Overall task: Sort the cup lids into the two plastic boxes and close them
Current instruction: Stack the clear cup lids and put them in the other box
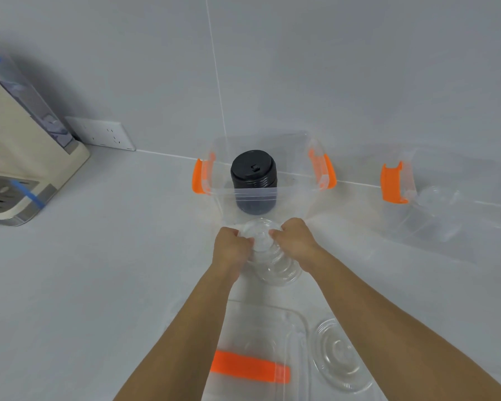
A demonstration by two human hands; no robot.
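A stack of clear cup lids (pixel 268 256) lies tilted on the counter, just in front of a clear plastic box (pixel 310 198) with orange latches. My left hand (pixel 230 248) and my right hand (pixel 297 241) grip the stack's far end from either side. A stack of black lids (pixel 253 176) stands inside that box. A second clear box (pixel 446 209) with an orange latch stands to the right, with clear lids dimly visible in it. One loose clear lid (pixel 340 354) lies near my right forearm.
A clear box cover with an orange handle (pixel 250 369) lies at the near edge under my arms. A cream appliance (pixel 18 146) stands at the far left, by a wall socket (pixel 104 134). The wall runs right behind the boxes.
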